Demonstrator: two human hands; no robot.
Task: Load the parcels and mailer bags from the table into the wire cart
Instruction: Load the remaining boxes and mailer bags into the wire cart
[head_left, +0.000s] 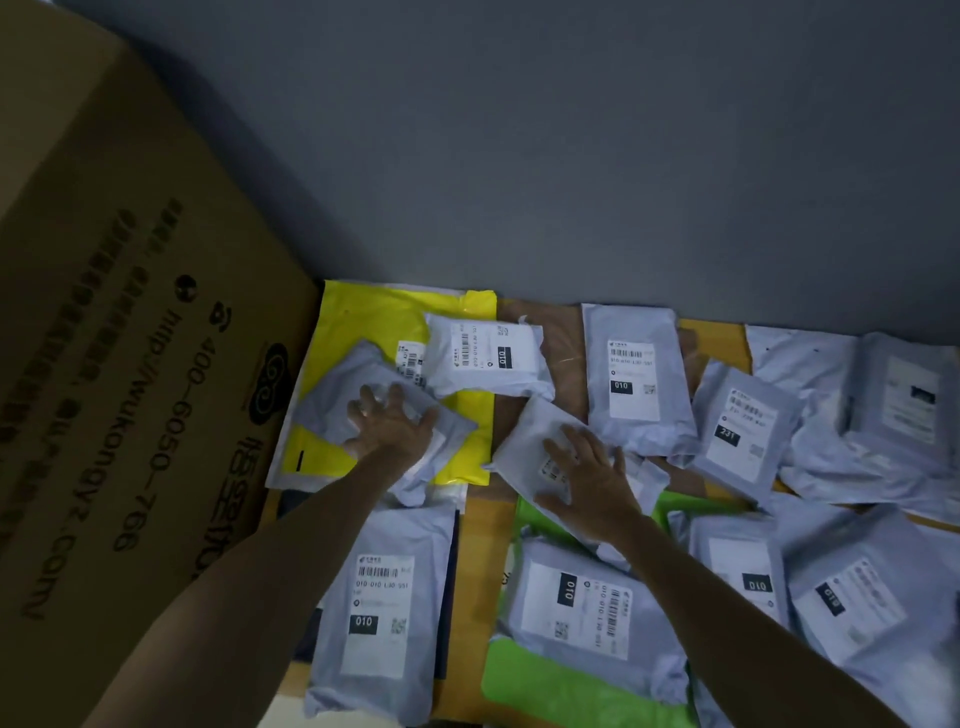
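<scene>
Left hand and right hand with fingers splayed, each pressing palm-down on a grey mailer bag; nothing pinched or lifted.

The left hand rests on the crumpled grey bag, which lies on top of a yellow mailer, just beside a large printed cardboard box at the left. The right hand rests on the tilted grey bag mid-table, its near end over a green mailer. More labelled grey bags lie flat around both hands, overlapping, across the brown table. A grey wall stands behind. Light is dim.
</scene>
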